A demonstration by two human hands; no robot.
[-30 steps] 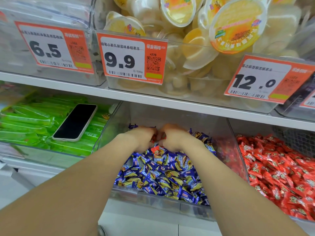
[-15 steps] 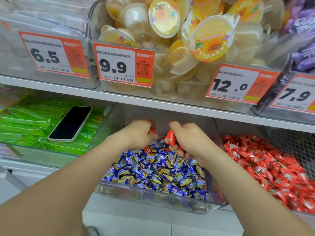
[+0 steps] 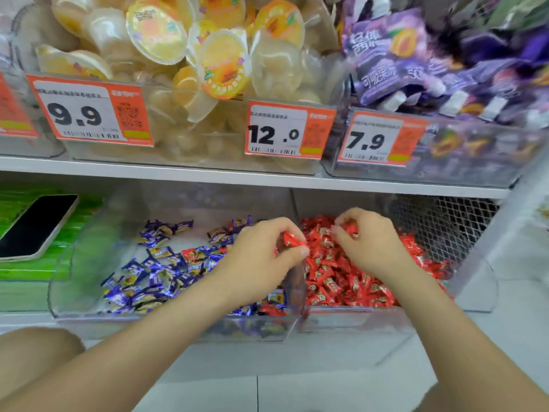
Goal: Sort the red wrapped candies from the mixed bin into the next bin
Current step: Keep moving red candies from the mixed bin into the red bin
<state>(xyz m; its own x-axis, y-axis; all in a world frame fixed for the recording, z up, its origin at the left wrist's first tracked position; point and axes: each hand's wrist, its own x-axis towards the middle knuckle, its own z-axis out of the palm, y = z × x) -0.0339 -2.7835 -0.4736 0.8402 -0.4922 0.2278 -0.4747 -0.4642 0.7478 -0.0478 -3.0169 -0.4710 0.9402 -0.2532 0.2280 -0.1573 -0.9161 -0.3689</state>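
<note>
Both hands pinch red wrapped candies at the wall between two lower-shelf bins.

Left hand (image 3: 261,254) over the right end of the mixed bin (image 3: 86,263), fingers (image 3: 276,228) curled on one red candy (image 3: 292,239), right at the clear divider wall (image 3: 297,281). Right hand (image 3: 368,245) above the next bin (image 3: 356,322), clenched on another red candy (image 3: 350,228) over the red heap (image 3: 335,281). Blue-wrapped candies (image 3: 154,275) litter the mixed bin, with a few stray red ones (image 3: 190,254) among them. Shelf edge (image 3: 208,177) and price tags (image 3: 285,132) hang close above both hands. Phone (image 3: 35,227) lies on green packs (image 3: 29,272) to the left; wire mesh (image 3: 445,224) behind the red heap. Jelly cups (image 3: 157,34) and purple pouches (image 3: 416,55) on the upper shelf, blurred.
</note>
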